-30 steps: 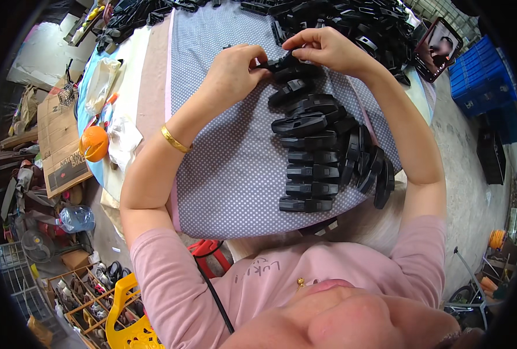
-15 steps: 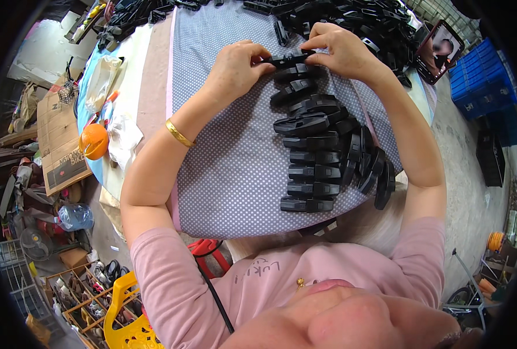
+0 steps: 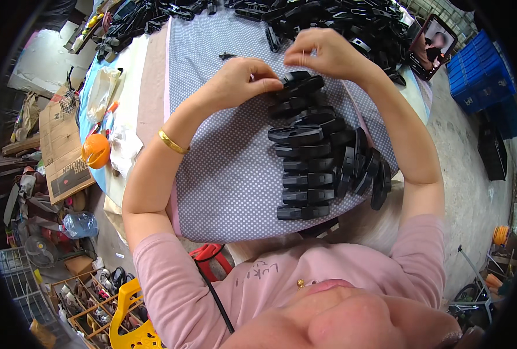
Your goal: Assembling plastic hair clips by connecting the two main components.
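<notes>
Left hand (image 3: 239, 82) with thumb (image 3: 267, 86) extended, right hand (image 3: 326, 51) higher, fingers (image 3: 300, 51) curled

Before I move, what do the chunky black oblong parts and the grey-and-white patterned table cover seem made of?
Chunky black oblong parts: probably hard moulded plastic, satin to slightly glossy, given crisp edges and soft highlights. Grey-and-white patterned table cover: seemingly matte fabric, showing no glare, though coated cloth is possible.
</notes>
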A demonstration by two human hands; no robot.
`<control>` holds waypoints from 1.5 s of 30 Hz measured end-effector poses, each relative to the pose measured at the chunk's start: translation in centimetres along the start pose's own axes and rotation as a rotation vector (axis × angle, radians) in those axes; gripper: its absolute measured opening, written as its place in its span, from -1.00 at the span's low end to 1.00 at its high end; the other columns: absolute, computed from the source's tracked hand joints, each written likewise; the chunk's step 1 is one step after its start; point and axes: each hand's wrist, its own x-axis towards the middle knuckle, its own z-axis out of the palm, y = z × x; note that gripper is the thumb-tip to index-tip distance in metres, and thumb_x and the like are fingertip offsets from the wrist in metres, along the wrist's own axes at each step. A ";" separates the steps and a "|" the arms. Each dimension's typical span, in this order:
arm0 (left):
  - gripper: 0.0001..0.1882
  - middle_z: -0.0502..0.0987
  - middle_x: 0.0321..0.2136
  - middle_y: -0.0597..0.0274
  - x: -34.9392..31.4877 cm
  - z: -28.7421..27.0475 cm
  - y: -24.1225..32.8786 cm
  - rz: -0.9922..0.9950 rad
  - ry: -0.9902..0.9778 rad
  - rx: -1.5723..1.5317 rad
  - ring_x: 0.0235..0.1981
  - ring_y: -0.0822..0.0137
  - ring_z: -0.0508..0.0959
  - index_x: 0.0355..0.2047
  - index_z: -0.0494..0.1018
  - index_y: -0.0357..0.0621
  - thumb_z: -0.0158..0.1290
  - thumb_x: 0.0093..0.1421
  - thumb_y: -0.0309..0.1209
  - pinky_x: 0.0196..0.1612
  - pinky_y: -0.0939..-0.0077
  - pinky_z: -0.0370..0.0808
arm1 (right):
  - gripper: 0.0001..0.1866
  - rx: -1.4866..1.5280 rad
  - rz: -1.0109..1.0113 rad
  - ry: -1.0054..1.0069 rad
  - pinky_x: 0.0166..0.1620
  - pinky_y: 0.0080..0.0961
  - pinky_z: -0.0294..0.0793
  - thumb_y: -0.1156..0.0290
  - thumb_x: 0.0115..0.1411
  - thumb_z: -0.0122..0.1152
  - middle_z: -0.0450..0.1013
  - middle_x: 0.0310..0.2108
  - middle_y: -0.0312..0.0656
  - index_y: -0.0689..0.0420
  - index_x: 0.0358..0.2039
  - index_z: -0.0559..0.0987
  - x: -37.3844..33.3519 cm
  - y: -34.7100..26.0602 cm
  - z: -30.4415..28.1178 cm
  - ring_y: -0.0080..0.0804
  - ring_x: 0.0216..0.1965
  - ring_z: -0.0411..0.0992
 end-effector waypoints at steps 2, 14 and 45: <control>-0.72 0.52 -0.38 0.19 1.2 0.1 -0.2 0.025 0.037 0.048 -0.30 0.33 0.52 -0.24 0.52 -0.19 0.16 0.07 -0.32 -0.24 0.52 0.47 | -0.65 -0.468 -0.110 0.312 -0.18 -0.43 0.41 0.13 0.05 0.23 0.49 -0.30 -0.25 0.11 -0.26 0.59 0.3 2.5 0.4 -0.34 -0.19 0.41; -0.58 0.49 -0.25 -0.05 4.7 0.5 -2.5 -0.124 0.370 0.380 -0.22 0.02 0.49 -0.28 0.45 -0.32 0.21 -0.04 -0.22 -0.14 0.31 0.42 | -0.81 -0.993 0.055 0.102 -0.01 -0.28 0.21 0.26 0.08 0.14 0.48 -0.30 -0.28 0.07 -0.37 0.57 1.9 1.5 2.7 -0.41 -0.17 0.40; -0.78 0.50 -0.40 0.10 -0.1 -0.3 -0.4 -0.141 0.242 0.323 -0.36 0.23 0.49 -0.32 0.55 -0.18 0.18 0.01 -0.39 -0.24 0.43 0.43 | -0.75 -0.338 -0.160 0.057 -0.09 -0.40 0.38 0.32 -0.05 0.30 0.49 -0.38 -0.26 0.14 -0.33 0.61 0.1 0.8 1.1 -0.36 -0.20 0.36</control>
